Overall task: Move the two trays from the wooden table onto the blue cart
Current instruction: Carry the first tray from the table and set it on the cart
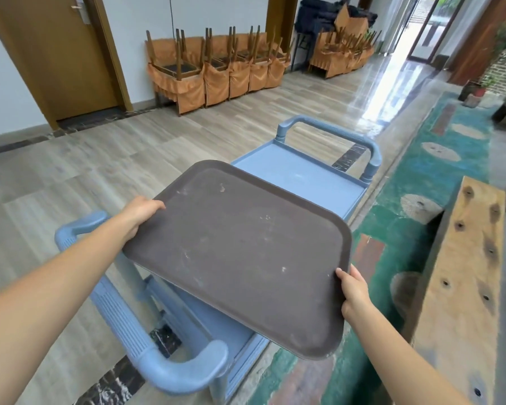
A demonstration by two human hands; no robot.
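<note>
a dark brown tray (pixel 240 255) was held in the air above the blue cart (pixel 301 173), tilted, covering the near part of the cart's top shelf. the left hand (pixel 142 213) gripped the tray's left edge near its far corner, and the right hand (pixel 354 290) gripped its right edge near the near corner. the wooden table (pixel 462 287) stood to the right, its visible top bare.

Scuffed dark brown tray (pixel 240 252), tilted above blue cart (pixel 301 171)
</note>
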